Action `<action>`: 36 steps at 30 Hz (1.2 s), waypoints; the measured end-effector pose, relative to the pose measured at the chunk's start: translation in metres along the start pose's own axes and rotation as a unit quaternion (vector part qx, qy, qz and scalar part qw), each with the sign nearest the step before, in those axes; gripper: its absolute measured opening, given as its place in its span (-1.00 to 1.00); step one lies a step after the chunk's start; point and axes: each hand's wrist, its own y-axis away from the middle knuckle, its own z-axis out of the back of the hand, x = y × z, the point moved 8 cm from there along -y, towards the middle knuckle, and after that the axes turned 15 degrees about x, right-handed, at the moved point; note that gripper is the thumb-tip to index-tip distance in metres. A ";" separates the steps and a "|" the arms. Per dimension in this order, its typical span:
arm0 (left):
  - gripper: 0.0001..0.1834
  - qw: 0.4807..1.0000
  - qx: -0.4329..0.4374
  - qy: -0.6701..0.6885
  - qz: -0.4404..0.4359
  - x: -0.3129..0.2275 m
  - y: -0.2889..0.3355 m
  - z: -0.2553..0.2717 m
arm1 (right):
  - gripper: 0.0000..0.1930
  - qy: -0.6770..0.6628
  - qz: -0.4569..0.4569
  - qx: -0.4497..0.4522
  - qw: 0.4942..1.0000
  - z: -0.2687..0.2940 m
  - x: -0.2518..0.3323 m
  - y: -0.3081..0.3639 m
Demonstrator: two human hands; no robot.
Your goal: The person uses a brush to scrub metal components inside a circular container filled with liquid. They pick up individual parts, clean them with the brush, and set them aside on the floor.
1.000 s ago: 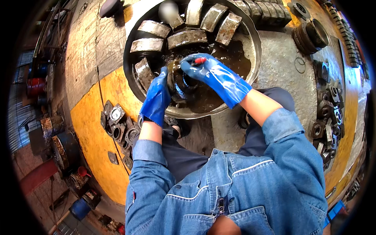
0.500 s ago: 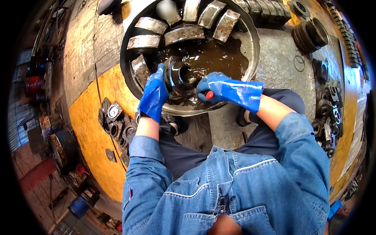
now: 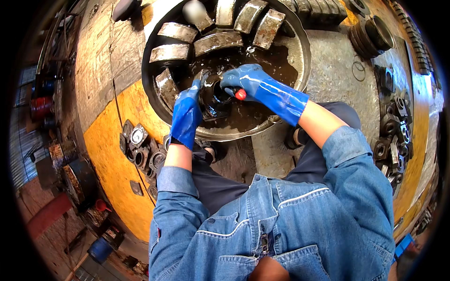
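Holding metal part [image 3: 209, 99], left hand [image 3: 188, 104]; red-handled tool [image 3: 241, 94], right hand [image 3: 246, 82]; sleeve tag [image 3: 158, 232] unreadable

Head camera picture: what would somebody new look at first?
Probably the shiny blue gloves, bright over a big round pan of dark brown liquid. Next, the red-ended tool in the right hand, and the curved metal blocks at the pan's far and left sides.

Left hand [image 3: 187, 112] and right hand [image 3: 251, 82]: gloved in glossy blue. Tool handle [image 3: 241, 94]: red. Round part [image 3: 209, 99]: black, with whitish glints. Liquid [image 3: 277, 61]: murky brown. Curved blocks [image 3: 218, 43]: silver-grey, mottled rust-brown. Pan [image 3: 302, 49]: grey, darkly stained. Jacket [image 3: 246, 210]: mid-blue denim, white piping across the chest. Trousers [image 3: 213, 186]: dark navy. Floor sheet [image 3: 112, 182]: yellow, blotched dark.
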 end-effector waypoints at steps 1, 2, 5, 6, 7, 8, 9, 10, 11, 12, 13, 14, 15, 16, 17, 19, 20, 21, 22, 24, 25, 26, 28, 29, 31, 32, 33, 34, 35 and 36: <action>-0.51 1.000 0.007 0.006 0.006 0.000 -0.001 0.001 | -0.81 -0.037 -0.060 0.030 0.997 -0.005 -0.006 0.001; -0.52 1.000 0.015 0.013 0.010 -0.001 -0.003 0.001 | -0.79 -0.078 -0.150 0.082 0.982 -0.015 -0.018 0.001; -0.54 1.000 0.002 0.021 0.016 0.009 -0.001 -0.004 | -0.67 -0.221 -0.340 0.191 0.894 -0.013 -0.022 0.008; -0.55 1.000 -0.008 0.023 0.013 0.012 -0.001 -0.005 | -0.61 -0.281 -0.363 0.193 0.867 -0.011 -0.022 0.014; -0.48 1.000 -0.020 0.019 -0.003 0.014 0.000 -0.006 | -0.56 -0.339 -0.383 0.195 0.837 -0.011 -0.021 0.020; -0.41 0.999 -0.033 0.015 -0.017 0.016 0.002 -0.007 | -0.54 -0.355 -0.373 0.125 0.848 0.000 -0.018 0.026; -0.34 0.998 -0.046 0.011 -0.032 0.014 0.004 -0.005 | -0.56 -0.418 -0.352 0.118 0.829 0.001 -0.017 0.031; -0.34 0.998 -0.048 -0.001 -0.033 0.013 0.006 -0.005 | -0.58 -0.479 -0.328 0.111 0.807 0.000 -0.015 0.035; -0.34 0.998 -0.051 -0.013 -0.034 0.014 0.009 -0.004 | -0.61 -0.537 -0.302 0.104 0.780 -0.001 -0.012 0.036; -0.34 0.997 -0.053 -0.024 -0.047 0.004 0.002 -0.001 | -0.73 -0.688 -0.255 0.011 0.679 -0.030 -0.032 0.041; -0.34 0.997 -0.047 -0.024 -0.051 -0.002 0.000 0.001 | -0.74 -0.619 -0.175 -0.021 0.765 -0.040 -0.048 0.041; -0.34 0.997 -0.042 -0.024 -0.056 -0.011 -0.004 0.004 | -0.74 -0.541 -0.150 -0.085 0.823 -0.051 -0.071 0.043; -0.34 0.998 -0.038 -0.024 -0.051 -0.011 -0.001 0.005 | -0.73 -0.564 -0.154 -0.104 0.804 -0.056 -0.069 0.039; -0.38 0.999 -0.025 -0.023 -0.041 -0.007 0.000 0.003 | -0.72 -0.587 -0.156 -0.125 0.785 -0.060 -0.068 0.035; -0.42 0.999 -0.013 -0.022 -0.033 -0.003 -0.001 0.000 | -0.72 -0.607 -0.158 -0.147 0.765 -0.063 -0.066 0.033; -0.45 1.000 -0.003 -0.018 -0.020 0.008 0.000 -0.004 | -0.71 -0.685 -0.174 -0.128 0.696 -0.073 -0.051 0.026; -0.44 1.000 -0.007 -0.015 -0.014 0.015 0.004 -0.006 | -0.70 -0.816 -0.254 -0.132 0.502 -0.072 -0.023 0.028; -0.43 1.000 -0.009 -0.011 -0.018 0.010 0.002 -0.004 | -0.68 -0.789 -0.245 -0.087 0.558 -0.063 -0.020 0.028; -0.43 1.000 -0.005 -0.021 -0.013 0.005 0.000 -0.004 | -0.65 -0.755 -0.232 -0.047 0.612 -0.053 -0.018 0.027; -0.44 0.999 0.001 -0.041 -0.004 -0.003 -0.004 0.000 | -0.59 -0.636 -0.228 0.033 0.737 -0.036 -0.022 0.033; -0.43 0.999 -0.015 -0.034 -0.016 0.000 -0.001 0.000 | -0.57 -0.547 -0.271 0.068 0.790 -0.018 -0.017 0.033; -0.41 0.999 -0.031 -0.026 -0.028 0.007 0.002 -0.003 | -0.54 -0.453 -0.311 0.106 0.829 -0.001 -0.012 0.033; -0.41 0.999 -0.031 -0.020 -0.035 0.012 0.001 -0.006 | -0.58 -0.288 -0.358 0.165 0.873 -0.006 -0.018 0.012; -0.44 0.999 -0.016 -0.021 -0.027 0.015 -0.001 -0.008 | -0.61 -0.200 -0.377 0.194 0.883 -0.008 -0.021 0.007; -0.44 1.000 0.003 -0.012 -0.012 0.017 -0.005 -0.008 | -0.69 -0.138 -0.306 0.136 0.932 0.000 -0.018 0.005; -0.42 1.000 0.008 -0.002 -0.004 0.018 -0.006 -0.008 | -0.69 -0.124 -0.276 0.083 0.949 0.007 -0.020 0.007; -0.40 1.000 0.012 0.010 0.006 0.016 -0.006 -0.008 | -0.69 -0.110 -0.244 0.031 0.963 0.019 -0.015 0.007; -0.41 1.000 0.002 0.010 0.009 0.013 -0.004 -0.005 | -0.71 -0.142 -0.247 0.062 0.956 0.026 -0.019 0.003; -0.42 1.000 -0.008 0.009 0.013 0.010 -0.001 -0.003 | -0.71 -0.200 -0.214 0.047 0.955 0.025 -0.023 -0.002; -0.43 1.000 -0.020 0.008 0.013 0.006 -0.001 0.002 | -0.71 -0.290 -0.153 0.019 0.945 0.025 -0.020 -0.007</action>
